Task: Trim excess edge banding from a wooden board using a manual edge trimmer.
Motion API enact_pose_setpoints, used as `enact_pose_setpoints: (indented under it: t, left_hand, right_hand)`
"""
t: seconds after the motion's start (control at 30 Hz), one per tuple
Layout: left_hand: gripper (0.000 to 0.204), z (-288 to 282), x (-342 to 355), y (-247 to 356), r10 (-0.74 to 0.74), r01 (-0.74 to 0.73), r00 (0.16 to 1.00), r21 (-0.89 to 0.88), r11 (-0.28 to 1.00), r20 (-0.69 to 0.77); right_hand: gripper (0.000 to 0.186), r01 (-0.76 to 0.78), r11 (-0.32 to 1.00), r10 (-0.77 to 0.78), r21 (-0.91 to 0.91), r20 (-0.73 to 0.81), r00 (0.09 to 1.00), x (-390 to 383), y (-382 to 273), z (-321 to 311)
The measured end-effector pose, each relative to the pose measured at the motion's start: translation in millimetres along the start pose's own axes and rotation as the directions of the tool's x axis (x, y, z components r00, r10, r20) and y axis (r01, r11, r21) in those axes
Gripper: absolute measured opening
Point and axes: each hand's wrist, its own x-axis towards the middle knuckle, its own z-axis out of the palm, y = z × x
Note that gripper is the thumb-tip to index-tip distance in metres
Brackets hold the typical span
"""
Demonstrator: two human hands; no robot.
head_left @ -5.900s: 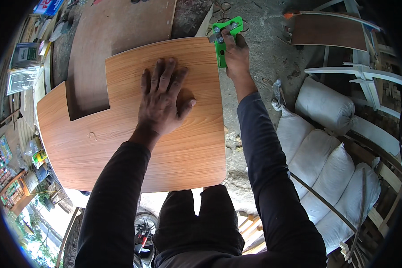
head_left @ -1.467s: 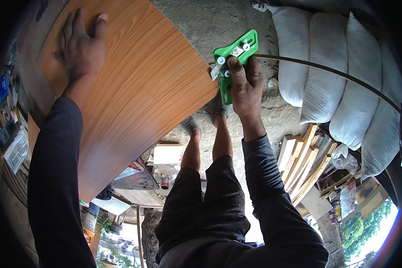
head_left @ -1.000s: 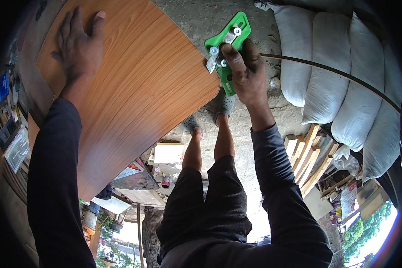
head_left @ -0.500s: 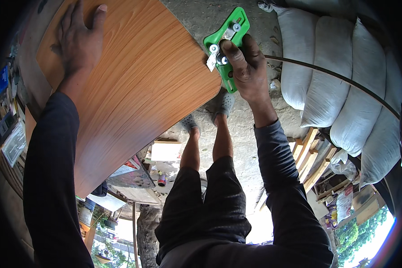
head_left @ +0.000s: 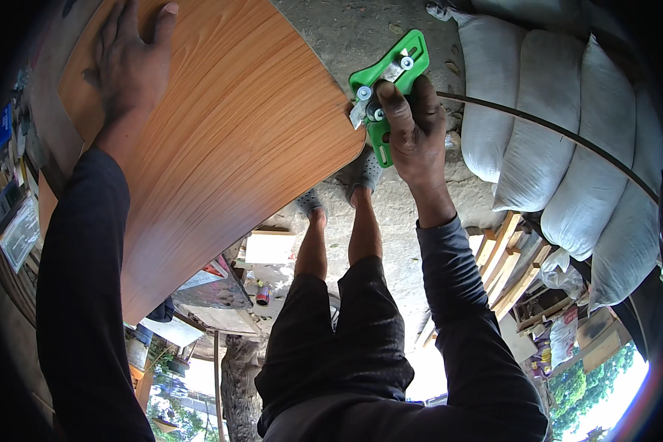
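- The two hands are working well apart.
- The left hand [head_left: 135, 66] is pressing palm-down on the wood-grain board [head_left: 221, 132], near the upper left (its fingertips are running out of the picture), fingers straight and gripping nothing.
- The right hand [head_left: 418, 140] is closing around a green hand tool [head_left: 379, 72], thumb on the upper side (the far fingers are being hidden).
- The tool is sitting at the board's right-hand corner, its pale metal plate overlapping the edge in this view; whether the rollers are bearing on the edge, I am unable to tell.
- The board is filling the left and centre, its near right corner rounding off.
- A thin dark strip [head_left: 538, 116] is curving rightward from beside the right hand, passing across the stuffed white sacks [head_left: 534, 140].
- The person is standing on concrete floor [head_left: 390, 221] in grey clogs [head_left: 368, 171] (one partly showing beneath the board's corner).
- Cut lumber [head_left: 502, 254] is lying below the sacks, beside the right sleeve [head_left: 453, 269].
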Motion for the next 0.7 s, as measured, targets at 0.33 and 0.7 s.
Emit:
enact_pose_setpoints:
  t: [0.33,0.7]
  left_hand:
    - [0.084,-2.8,-2.3,4.4,-0.021,0.022,1.0,-0.032,0.999,0.015]
    - [0.086,-4.8,-0.3,4.8,-0.016,0.017,1.0,-0.044,0.999,0.014]
  right_hand:
    - [0.036,-0.031,0.993,0.024,-0.116,-0.069,0.997,-6.9,-1.2,0.9]
    - [0.037,0.01,0.996,-0.014,-0.094,-0.049,0.999,-4.4,2.6,-0.5]
